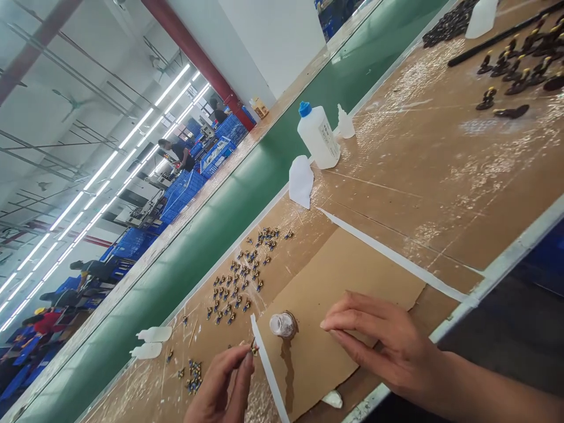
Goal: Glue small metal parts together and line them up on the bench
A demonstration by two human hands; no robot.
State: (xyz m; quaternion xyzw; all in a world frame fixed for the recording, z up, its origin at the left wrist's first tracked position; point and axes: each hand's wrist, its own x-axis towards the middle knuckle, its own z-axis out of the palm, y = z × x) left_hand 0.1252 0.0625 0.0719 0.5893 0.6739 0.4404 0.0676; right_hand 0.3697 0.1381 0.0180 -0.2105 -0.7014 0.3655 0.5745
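Note:
My left hand point(220, 385) pinches a tiny blue-and-gold figure point(254, 348) between thumb and fingertips, at the edge of a white strip point(269, 376). Many similar figures point(240, 279) stand in a loose cluster on the brown-covered bench point(396, 182) just beyond it. My right hand point(381, 343) rests on a cardboard sheet point(348, 317) and holds nothing, its fingertips a short way from a small glass jar point(282, 325). A brown stain point(287, 376) runs from the jar across the cardboard.
A blue-capped white bottle point(318, 135) and a small white squeeze bottle point(346, 124) stand beyond a white sheet point(301, 181). Dark figures point(515, 76) and a black rod point(497, 38) lie at the far right. A green floor and blue crates point(180, 200) lie past the bench.

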